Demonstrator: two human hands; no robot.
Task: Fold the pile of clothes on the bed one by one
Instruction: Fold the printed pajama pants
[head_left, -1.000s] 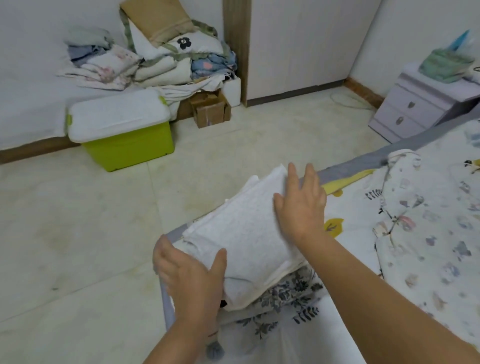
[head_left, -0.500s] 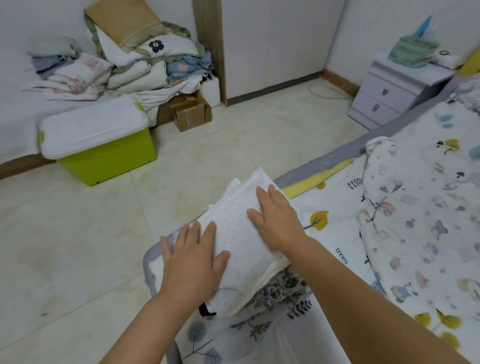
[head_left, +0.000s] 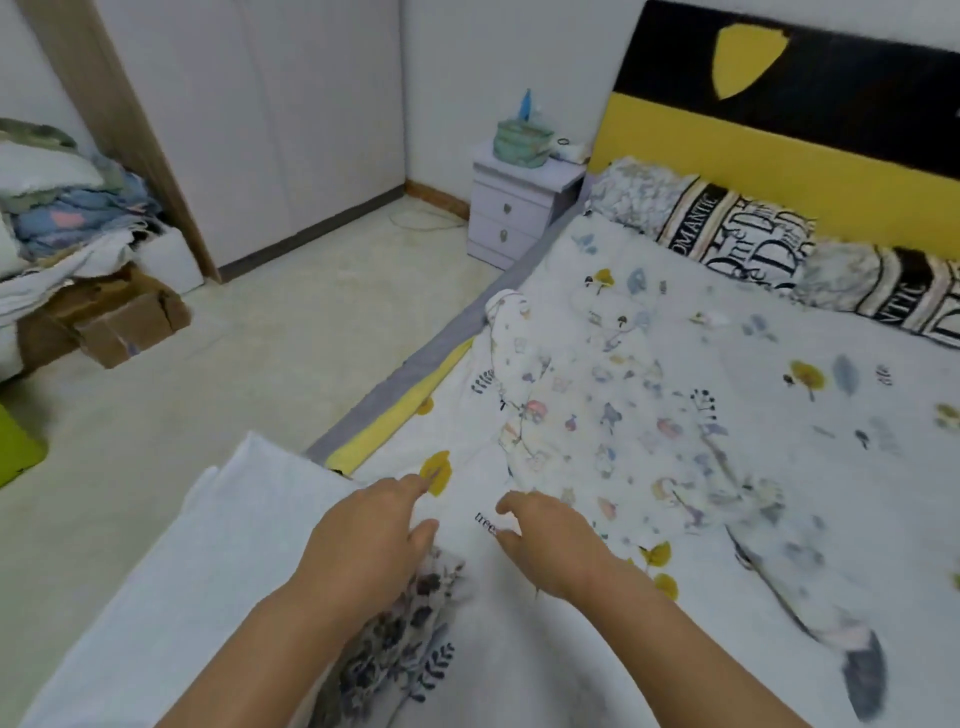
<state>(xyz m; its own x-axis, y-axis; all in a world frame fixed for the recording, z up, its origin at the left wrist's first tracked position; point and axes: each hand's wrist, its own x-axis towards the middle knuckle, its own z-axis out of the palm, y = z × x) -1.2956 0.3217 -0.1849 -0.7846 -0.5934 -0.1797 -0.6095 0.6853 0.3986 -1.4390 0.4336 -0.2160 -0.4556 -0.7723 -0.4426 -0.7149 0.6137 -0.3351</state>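
Note:
A folded white garment (head_left: 208, 561) lies at the near left corner of the bed, on top of a dark floral-print piece (head_left: 405, 639). My left hand (head_left: 374, 540) hovers at its right edge with fingers loosely extended, holding nothing. My right hand (head_left: 545, 540) reaches over the bedsheet (head_left: 753, 332) toward an unfolded white garment with small coloured prints (head_left: 587, 415); its fingers are loosely curled and hold nothing. That printed garment lies crumpled across the middle of the bed, just beyond my right fingertips.
Patterned pillows (head_left: 737, 234) lie against the yellow and black headboard (head_left: 779, 145). A lilac nightstand (head_left: 519, 208) stands left of the bed. On the floor at left are a cardboard box (head_left: 124, 322) and a heap of bedding (head_left: 67, 208).
Both hands have lifted off the folded white garment and moved right toward the printed garment. The view has swung right toward the headboard.

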